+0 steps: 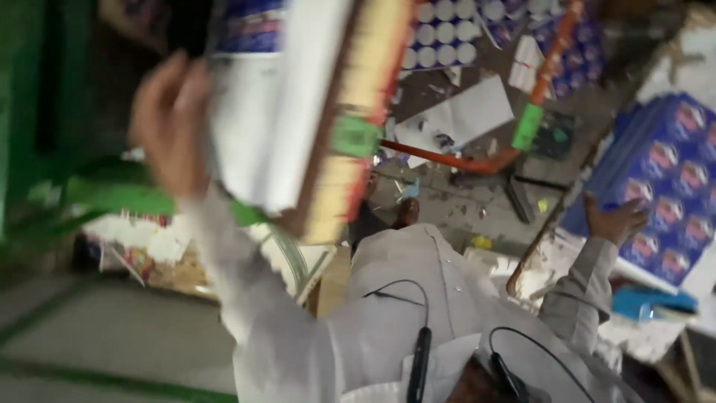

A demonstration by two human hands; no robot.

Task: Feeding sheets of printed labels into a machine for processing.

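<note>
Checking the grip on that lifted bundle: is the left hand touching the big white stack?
Touching. The head view, though blurred, shows the left hand pressed flat against the side of the white stack, with no gap between them.

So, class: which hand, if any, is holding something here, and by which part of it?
The left hand grips a thick stack of white sheets by its side edge, raised high. The right hand rests open on the blue printed stack, gripping nothing.

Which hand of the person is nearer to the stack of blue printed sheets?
Right. The right hand rests at the edge of the stack of blue printed sheets, apparently touching it. The left hand is far away, raised against a thick white bundle.
</note>
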